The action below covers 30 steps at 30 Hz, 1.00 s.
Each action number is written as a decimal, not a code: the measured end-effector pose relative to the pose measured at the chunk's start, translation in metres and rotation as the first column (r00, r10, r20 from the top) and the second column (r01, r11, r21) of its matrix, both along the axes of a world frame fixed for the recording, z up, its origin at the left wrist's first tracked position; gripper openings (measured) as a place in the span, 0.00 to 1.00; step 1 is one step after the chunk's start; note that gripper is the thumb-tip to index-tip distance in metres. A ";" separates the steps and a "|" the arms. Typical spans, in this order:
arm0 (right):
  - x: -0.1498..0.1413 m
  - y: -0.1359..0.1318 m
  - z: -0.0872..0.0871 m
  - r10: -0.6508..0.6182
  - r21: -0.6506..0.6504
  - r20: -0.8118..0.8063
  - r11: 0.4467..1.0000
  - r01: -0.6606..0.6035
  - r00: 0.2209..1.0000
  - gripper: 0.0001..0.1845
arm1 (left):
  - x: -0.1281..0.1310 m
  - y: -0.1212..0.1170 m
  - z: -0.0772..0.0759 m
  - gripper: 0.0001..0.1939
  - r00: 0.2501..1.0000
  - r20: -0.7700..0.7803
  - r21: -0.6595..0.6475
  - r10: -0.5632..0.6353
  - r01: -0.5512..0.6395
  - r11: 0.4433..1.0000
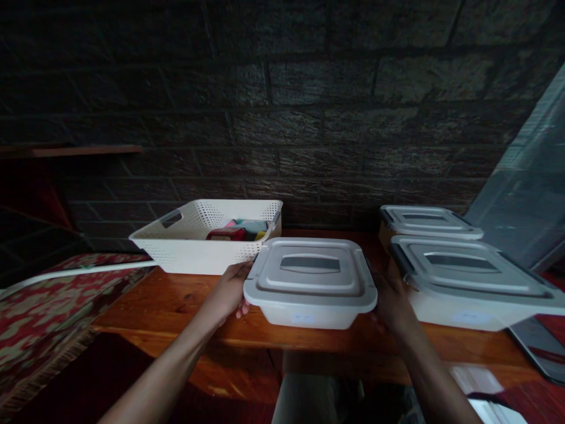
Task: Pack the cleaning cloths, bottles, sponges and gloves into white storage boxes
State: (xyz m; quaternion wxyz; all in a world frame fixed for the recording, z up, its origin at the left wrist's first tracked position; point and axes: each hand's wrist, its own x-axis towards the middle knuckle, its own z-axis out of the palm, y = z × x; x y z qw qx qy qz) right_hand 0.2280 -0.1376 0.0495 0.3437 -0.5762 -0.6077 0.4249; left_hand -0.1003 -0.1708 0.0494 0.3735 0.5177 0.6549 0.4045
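Observation:
A lidded plastic storage box (309, 287) stands at the middle of the wooden table, its lid closed and a small pale label on its front. My left hand (230, 292) grips the box's left side, with fingertips curling below the lid's rim. On the opposite side my right hand (391, 301) holds the box; its fingers are dark and partly hidden behind the edge. Just behind my left hand sits a white perforated basket (189, 250) with red, grey and yellow items inside.
Two similar lidded boxes, a front one (468, 271) and a back one (430, 221), stand to the right. A dark flat device (541, 347) lies at the right edge. The wooden table (185, 303) backs onto a dark brick wall (309, 141). Patterned fabric (39, 330) covers a surface at left.

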 end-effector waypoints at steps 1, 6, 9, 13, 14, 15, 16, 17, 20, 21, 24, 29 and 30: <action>-0.001 0.000 -0.004 -0.028 0.009 -0.061 1.000 0.028 0.998 0.35 | 0.001 0.000 0.000 0.21 1.000 0.029 0.012 0.001 -0.001 1.000; -0.002 -0.010 -0.011 -0.026 0.154 -0.235 0.986 0.063 0.972 0.36 | 0.005 -0.010 0.007 0.31 0.996 0.049 0.062 0.068 -0.071 0.996; -0.001 -0.029 -0.010 -0.080 0.215 -0.168 0.970 0.116 0.983 0.40 | 0.001 -0.024 0.014 0.29 0.960 -0.225 0.221 0.165 -0.114 0.969; 0.002 -0.045 -0.004 -0.118 0.371 0.090 0.926 0.077 0.989 0.35 | -0.003 -0.038 0.022 0.25 0.834 -0.519 0.290 0.188 -0.035 0.956; 0.003 -0.045 -0.002 -0.095 0.391 0.127 0.920 0.038 0.987 0.33 | -0.003 -0.039 0.025 0.25 0.834 -0.530 0.270 0.155 -0.007 0.963; 0.004 -0.044 0.001 -0.065 0.396 0.148 0.918 0.001 0.987 0.31 | -0.002 -0.039 0.027 0.25 0.845 -0.521 0.255 0.118 0.023 0.967; 0.005 -0.042 0.005 -0.034 0.389 0.159 0.921 -0.031 0.987 0.30 | -0.001 -0.038 0.029 0.25 0.863 -0.499 0.247 0.080 0.053 0.968; 0.006 -0.039 0.009 -0.009 0.380 0.167 0.923 -0.056 0.986 0.29 | 0.000 -0.036 0.031 0.25 0.880 -0.472 0.241 0.042 0.083 0.967; 0.010 -0.036 0.023 0.039 0.386 0.217 0.914 -0.123 0.975 0.26 | 0.004 -0.033 0.041 0.24 0.904 -0.426 0.215 -0.044 0.148 0.965; 0.011 -0.036 0.028 0.039 0.404 0.231 0.905 -0.132 0.972 0.25 | 0.005 -0.033 0.045 0.23 0.902 -0.429 0.211 -0.050 0.154 0.965; 0.016 -0.039 0.047 0.014 0.462 0.230 0.879 -0.122 0.973 0.24 | 0.007 -0.033 0.062 0.23 0.904 -0.426 0.232 -0.040 0.152 0.961; 0.039 -0.027 0.080 -0.092 0.570 0.198 0.821 -0.038 0.976 0.23 | 0.022 -0.023 0.103 0.18 0.920 -0.391 0.409 0.041 0.134 0.903; 0.047 -0.021 0.086 -0.144 0.599 0.166 0.801 0.016 0.976 0.24 | 0.028 -0.017 0.113 0.17 0.927 -0.372 0.456 0.054 0.132 0.880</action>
